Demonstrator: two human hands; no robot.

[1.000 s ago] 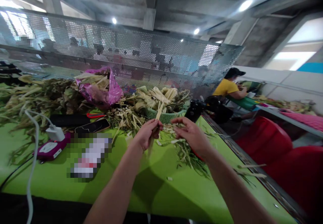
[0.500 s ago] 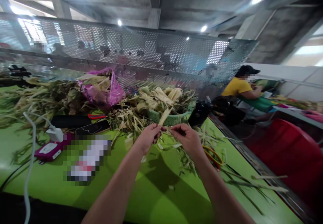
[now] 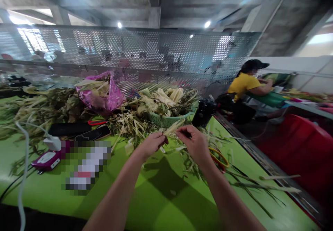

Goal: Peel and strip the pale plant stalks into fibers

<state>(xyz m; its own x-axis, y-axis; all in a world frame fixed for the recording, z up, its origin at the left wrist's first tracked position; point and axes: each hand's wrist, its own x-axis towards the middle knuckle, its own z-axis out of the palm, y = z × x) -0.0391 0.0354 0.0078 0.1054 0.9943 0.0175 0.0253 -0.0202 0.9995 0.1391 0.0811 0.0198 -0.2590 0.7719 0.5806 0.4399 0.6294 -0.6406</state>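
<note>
A pale strip of dried corn husk (image 3: 173,128) lies between my two hands, over the green table. My left hand (image 3: 154,144) is closed on its near end, thumb on top. Thumb and fingers of my right hand (image 3: 193,141) are pinched together at the husk's right edge; the exact contact is too small to make out. Just beyond, a light green basket (image 3: 169,121) holds a heap of dried husks (image 3: 166,100). Cut husk pieces (image 3: 131,123) are piled left of the basket, and thin scraps lie beneath my right hand.
Scissors with yellow-orange handles (image 3: 220,158) lie by my right forearm, near long stems (image 3: 270,186). A black cylinder (image 3: 203,113) stands beside the basket. Leftward are a pink bag (image 3: 114,95), a phone (image 3: 93,133) and a purple power strip (image 3: 49,159). A co-worker (image 3: 247,85) sits at right.
The husk was pointing steeply up from my left hand; now it is tilted lower to the right, across toward my right fingers. The camera view has shifted slightly.
</note>
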